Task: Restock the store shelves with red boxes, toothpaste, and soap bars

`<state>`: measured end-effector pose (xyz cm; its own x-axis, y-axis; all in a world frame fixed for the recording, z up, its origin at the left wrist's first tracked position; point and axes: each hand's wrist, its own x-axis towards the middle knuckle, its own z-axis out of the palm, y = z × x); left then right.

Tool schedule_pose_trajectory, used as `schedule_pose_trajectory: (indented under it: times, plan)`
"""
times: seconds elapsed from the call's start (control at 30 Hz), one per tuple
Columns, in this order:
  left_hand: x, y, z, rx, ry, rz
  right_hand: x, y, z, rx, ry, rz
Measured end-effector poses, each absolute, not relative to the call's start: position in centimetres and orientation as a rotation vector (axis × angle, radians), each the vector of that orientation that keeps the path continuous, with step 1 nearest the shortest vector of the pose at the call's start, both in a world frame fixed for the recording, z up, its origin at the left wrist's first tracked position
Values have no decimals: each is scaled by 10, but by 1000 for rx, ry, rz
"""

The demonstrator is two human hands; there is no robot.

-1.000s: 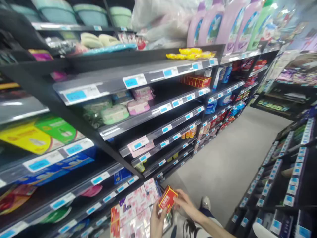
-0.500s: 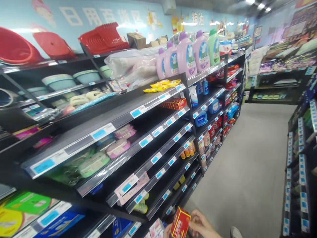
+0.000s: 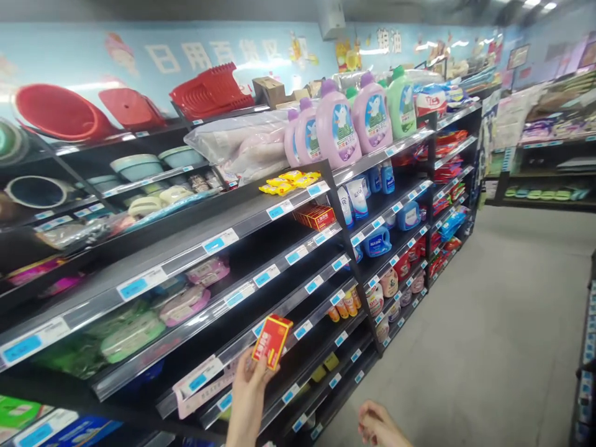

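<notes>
My left hand (image 3: 251, 391) is raised in front of the shelves, its fingers closed round a red soap box (image 3: 271, 341) with yellow and white print. The box is tilted, with its printed face towards me. Similar red soap boxes (image 3: 319, 216) lie in a row on the second shelf, farther off and higher. Low at the bottom edge, my right hand (image 3: 379, 425) hangs over the aisle, apart from the box. Its fingers are loosely bent and nothing shows in them.
Yellow packets (image 3: 291, 182) lie on the top shelf (image 3: 186, 226). Purple detergent bottles (image 3: 339, 124) stand beyond them. Wrapped pink and green packs (image 3: 135, 337) sit at the left. Shelf edges carry price labels. The grey aisle floor (image 3: 475, 323) runs along the right.
My left hand has lifted the red soap box up and to the left, towards the shelves. My right hand has come away from the box. The view has turned slightly.
</notes>
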<state>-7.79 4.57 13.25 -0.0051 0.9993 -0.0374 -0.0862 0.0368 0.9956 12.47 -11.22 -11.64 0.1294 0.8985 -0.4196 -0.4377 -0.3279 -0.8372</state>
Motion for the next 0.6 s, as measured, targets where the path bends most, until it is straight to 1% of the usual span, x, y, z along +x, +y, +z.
schedule_pose_trajectory:
  times: [0.13, 0.23, 0.43, 0.6]
  plan:
    - [-45, 75, 200, 1144, 1037, 1268, 156, -126, -119, -1314, -491, 1479]
    - [-18, 105, 237, 1195, 933, 1203, 178, -132, -121, -1341, -468, 1463]
    - [45, 184, 287, 1310, 833, 1226, 228, -119, -124, -1342, -376, 1337]
    - [104, 251, 322, 1460, 808, 1206, 278, -98, -117, -1317, -306, 1361]
